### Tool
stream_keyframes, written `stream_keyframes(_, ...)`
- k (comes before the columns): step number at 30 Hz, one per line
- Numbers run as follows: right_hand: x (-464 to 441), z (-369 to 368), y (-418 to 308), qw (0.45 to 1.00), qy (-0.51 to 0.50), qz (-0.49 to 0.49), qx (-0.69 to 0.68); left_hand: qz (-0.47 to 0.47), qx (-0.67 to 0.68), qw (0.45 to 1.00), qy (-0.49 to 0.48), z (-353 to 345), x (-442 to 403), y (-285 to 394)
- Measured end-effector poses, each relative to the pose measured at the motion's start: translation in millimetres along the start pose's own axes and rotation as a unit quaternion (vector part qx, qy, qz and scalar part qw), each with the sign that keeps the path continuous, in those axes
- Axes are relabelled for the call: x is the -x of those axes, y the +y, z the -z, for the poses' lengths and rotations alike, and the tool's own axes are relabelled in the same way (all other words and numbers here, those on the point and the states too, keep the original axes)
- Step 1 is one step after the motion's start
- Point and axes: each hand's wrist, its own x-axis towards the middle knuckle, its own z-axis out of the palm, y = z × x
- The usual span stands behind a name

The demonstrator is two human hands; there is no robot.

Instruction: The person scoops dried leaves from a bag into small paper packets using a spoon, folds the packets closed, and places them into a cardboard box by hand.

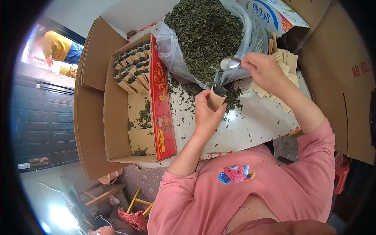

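My left hand (205,119) is closed round a small brown paper packet (216,101), upright with its dark open mouth facing up. In my right hand (266,70) is a metal spoon (230,63), its bowl over the edge of a heap of dried green leaves (205,35). A clear plastic bag (168,45) surrounds the heap. Loose leaves lie scattered round the packet. To the left, a cardboard box with a red side (162,113) holds rows of filled packets (133,64); more loose leaves lie on its bottom.
Flat paper packets (288,64) lie piled beyond my right wrist. Behind them stands a milk carton box (274,15). Tall cardboard (337,78) borders the right side of the white table (243,135). Another person (58,45) in yellow is at the far left, and someone sits at the lower left.
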Motion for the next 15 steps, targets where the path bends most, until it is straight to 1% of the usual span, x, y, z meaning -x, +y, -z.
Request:
stream_keyframes(2, -9, -7, 4, 0.995, 0.011, -0.087, 0.055, -0.007, -0.008, 1.0, 0.002, -1, 1, -1)
stream_keyframes(3, -15, -12, 5, 0.995, 0.01, -0.087, 0.054, -0.006, -0.008, 1.0, 0.001, 0, 2, -2)
stream_keyframes(5, -24, -25, 11, 0.986, -0.015, -0.099, 0.133, -0.014, -0.008, 1.0, 0.004, -1, 1, -4)
stream_keyframes(6, -28, -32, 14, 0.986, -0.014, -0.099, 0.133, -0.015, -0.008, 1.0, 0.004, -2, 1, -4)
stream_keyframes(9, -41, -54, 19, 0.99, -0.001, -0.092, 0.103, -0.01, -0.005, 1.0, 0.008, -1, 1, -3)
stream_keyframes(11, -46, -67, 23, 0.989, 0.063, -0.129, 0.023, 0.0, 0.016, 1.0, 0.002, -2, 0, -4)
stream_keyframes(12, -48, -71, 27, 0.989, 0.064, -0.128, 0.022, 0.0, 0.015, 1.0, 0.002, -2, -1, -3)
stream_keyframes(14, -51, -77, 33, 0.976, 0.059, -0.197, -0.065, 0.013, 0.031, 0.999, -0.003, -1, -1, 0)
stream_keyframes(15, -51, -78, 35, 0.976, 0.058, -0.198, -0.065, 0.013, 0.031, 0.999, -0.003, -1, -2, 0)
